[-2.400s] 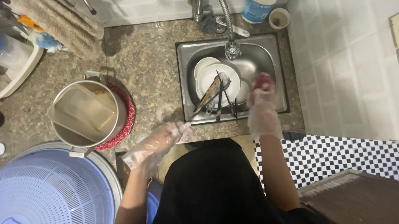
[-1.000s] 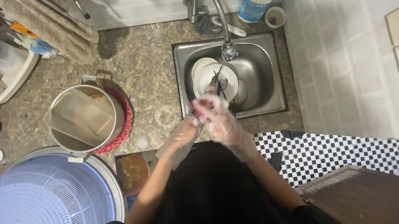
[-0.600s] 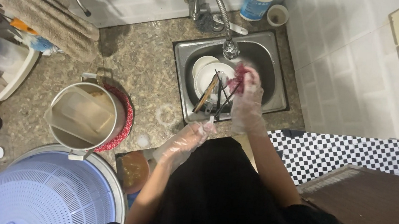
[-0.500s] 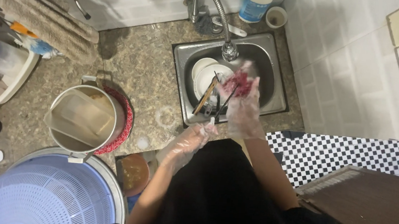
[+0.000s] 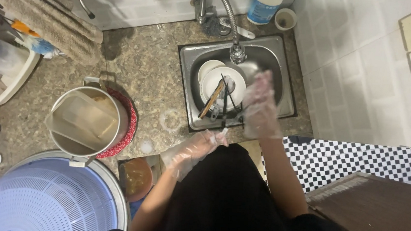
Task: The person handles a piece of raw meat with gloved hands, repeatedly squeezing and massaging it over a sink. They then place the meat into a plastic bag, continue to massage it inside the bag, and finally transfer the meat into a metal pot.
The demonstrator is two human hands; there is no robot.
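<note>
White plates (image 5: 225, 85) stacked with chopsticks (image 5: 211, 100) in sink (image 5: 190, 60), right hand (image 5: 261, 107) above, fingers spread, left hand (image 5: 198, 146) at rim, fingers loosely curled

You wear a thin, clear plastic glove on your left hand (image 5: 198, 146); it is loose and wrinkled and ends just past the wrist. The same kind of glove covers your right hand (image 5: 261, 107). Your forearms are bare. Your top is black and plain, with no visible print.
</note>
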